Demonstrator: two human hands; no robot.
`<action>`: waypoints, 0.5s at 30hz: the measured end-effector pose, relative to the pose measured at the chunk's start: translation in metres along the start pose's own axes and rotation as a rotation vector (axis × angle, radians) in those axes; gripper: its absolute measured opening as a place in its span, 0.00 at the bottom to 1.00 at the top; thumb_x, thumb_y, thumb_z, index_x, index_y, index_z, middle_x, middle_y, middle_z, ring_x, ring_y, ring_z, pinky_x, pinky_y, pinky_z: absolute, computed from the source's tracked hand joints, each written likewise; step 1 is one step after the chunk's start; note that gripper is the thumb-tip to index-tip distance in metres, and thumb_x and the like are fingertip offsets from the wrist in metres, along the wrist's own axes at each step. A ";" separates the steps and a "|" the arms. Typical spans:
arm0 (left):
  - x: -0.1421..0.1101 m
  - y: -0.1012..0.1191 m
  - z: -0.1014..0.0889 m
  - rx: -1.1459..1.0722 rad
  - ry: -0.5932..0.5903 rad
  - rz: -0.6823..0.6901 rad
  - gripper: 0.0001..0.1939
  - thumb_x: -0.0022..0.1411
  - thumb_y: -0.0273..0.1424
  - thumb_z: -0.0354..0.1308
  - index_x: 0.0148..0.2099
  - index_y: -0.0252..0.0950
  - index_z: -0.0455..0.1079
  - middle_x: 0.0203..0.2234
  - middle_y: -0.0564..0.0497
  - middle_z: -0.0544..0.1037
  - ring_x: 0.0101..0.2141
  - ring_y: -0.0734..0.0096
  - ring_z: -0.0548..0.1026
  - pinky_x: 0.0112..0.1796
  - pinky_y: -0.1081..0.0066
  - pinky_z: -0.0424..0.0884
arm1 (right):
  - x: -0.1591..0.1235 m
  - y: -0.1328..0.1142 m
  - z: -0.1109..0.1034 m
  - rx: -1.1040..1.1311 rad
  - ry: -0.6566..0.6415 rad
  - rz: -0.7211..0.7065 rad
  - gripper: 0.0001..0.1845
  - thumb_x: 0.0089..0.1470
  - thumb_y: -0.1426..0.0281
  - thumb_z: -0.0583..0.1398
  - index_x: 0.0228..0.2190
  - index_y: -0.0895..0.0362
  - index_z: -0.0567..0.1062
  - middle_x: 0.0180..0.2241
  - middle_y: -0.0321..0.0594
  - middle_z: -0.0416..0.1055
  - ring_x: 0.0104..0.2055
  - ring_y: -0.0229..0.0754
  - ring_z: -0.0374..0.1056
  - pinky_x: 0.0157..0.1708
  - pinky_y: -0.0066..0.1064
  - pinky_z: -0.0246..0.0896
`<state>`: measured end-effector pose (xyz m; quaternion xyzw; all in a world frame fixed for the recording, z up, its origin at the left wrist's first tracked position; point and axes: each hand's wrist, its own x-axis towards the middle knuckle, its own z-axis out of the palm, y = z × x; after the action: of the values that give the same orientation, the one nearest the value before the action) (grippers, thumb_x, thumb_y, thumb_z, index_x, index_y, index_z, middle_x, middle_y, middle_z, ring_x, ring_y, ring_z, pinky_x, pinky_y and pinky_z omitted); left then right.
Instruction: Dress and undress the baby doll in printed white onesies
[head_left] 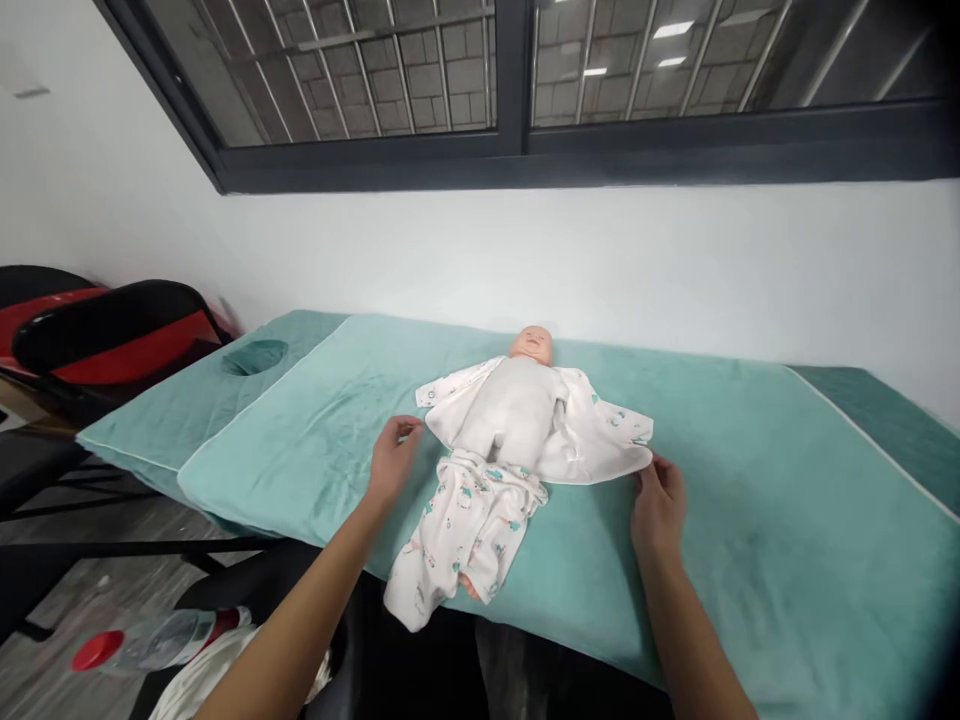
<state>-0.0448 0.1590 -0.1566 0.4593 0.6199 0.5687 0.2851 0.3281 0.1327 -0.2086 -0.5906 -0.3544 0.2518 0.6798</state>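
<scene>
A baby doll (pixel 517 400) lies on its back, head toward the wall, its pale cloth torso bare. Its white printed baby shirt (pixel 592 440) is spread open to both sides, with the sleeves lying outward. Printed baby pants (pixel 469 510) cover the lower legs, their waistband down at the thighs; one foot shows at a leg opening. My right hand (pixel 660 505) pinches the lower corner of the shirt's right panel. At the left panel's outer edge, my left hand (pixel 395 455) is closed, thumb and fingers together at the fabric.
A green padded table (pixel 750 520) with a face hole (pixel 255 357) at its left end stands against the white wall below a barred window. Black-and-red folding chairs (pixel 127 335) are at the left. A bottle with a red cap (pixel 161 640) lies low at the front left.
</scene>
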 end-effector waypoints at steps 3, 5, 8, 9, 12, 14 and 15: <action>-0.014 0.002 -0.003 -0.023 -0.394 0.004 0.11 0.56 0.38 0.62 0.40 0.38 0.75 0.38 0.47 0.78 0.41 0.63 0.73 0.45 0.65 0.67 | -0.017 -0.006 -0.010 -0.179 0.099 -0.239 0.14 0.58 0.62 0.58 0.43 0.56 0.72 0.52 0.49 0.67 0.56 0.52 0.63 0.49 0.44 0.65; -0.020 0.004 -0.004 -0.049 -0.555 -0.016 0.13 0.57 0.39 0.62 0.43 0.39 0.76 0.43 0.45 0.77 0.45 0.61 0.74 0.48 0.63 0.67 | -0.031 -0.017 -0.003 -0.280 0.090 -0.428 0.12 0.58 0.65 0.57 0.43 0.56 0.72 0.53 0.50 0.65 0.58 0.53 0.61 0.52 0.48 0.62; -0.019 0.005 -0.007 -0.069 -0.676 0.017 0.12 0.57 0.38 0.62 0.42 0.39 0.76 0.54 0.43 0.72 0.54 0.56 0.70 0.51 0.61 0.67 | -0.050 -0.033 0.020 -0.330 -0.221 -0.550 0.09 0.61 0.67 0.55 0.42 0.55 0.72 0.47 0.48 0.69 0.52 0.50 0.65 0.52 0.46 0.62; -0.017 0.006 -0.008 -0.069 -0.710 0.025 0.11 0.57 0.37 0.62 0.42 0.39 0.76 0.58 0.43 0.70 0.56 0.55 0.69 0.52 0.60 0.67 | -0.055 -0.038 0.030 -0.331 -0.383 -0.526 0.09 0.62 0.67 0.54 0.42 0.54 0.72 0.45 0.47 0.70 0.49 0.48 0.67 0.50 0.44 0.64; -0.007 0.009 -0.011 -0.056 -0.809 0.065 0.09 0.57 0.37 0.63 0.40 0.40 0.75 0.62 0.44 0.65 0.58 0.54 0.67 0.52 0.60 0.67 | -0.058 -0.050 0.055 -0.361 -0.779 -0.394 0.08 0.62 0.66 0.55 0.39 0.54 0.73 0.38 0.42 0.71 0.40 0.44 0.68 0.42 0.37 0.65; -0.001 0.012 -0.010 -0.034 -0.834 0.151 0.08 0.55 0.37 0.65 0.36 0.39 0.74 0.61 0.44 0.66 0.58 0.53 0.68 0.53 0.59 0.67 | -0.054 -0.058 0.064 -0.401 -0.916 -0.367 0.08 0.61 0.63 0.58 0.35 0.54 0.73 0.34 0.40 0.70 0.38 0.43 0.66 0.40 0.35 0.63; 0.001 0.014 -0.009 -0.022 -0.829 0.204 0.08 0.54 0.37 0.65 0.33 0.39 0.73 0.60 0.44 0.68 0.58 0.53 0.68 0.53 0.59 0.67 | -0.051 -0.063 0.066 -0.424 -0.974 -0.381 0.09 0.60 0.62 0.59 0.33 0.55 0.73 0.33 0.39 0.69 0.38 0.42 0.66 0.40 0.35 0.63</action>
<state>-0.0499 0.1553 -0.1413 0.7053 0.3980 0.3676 0.4572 0.2405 0.1239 -0.1529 -0.4552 -0.7706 0.2913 0.3377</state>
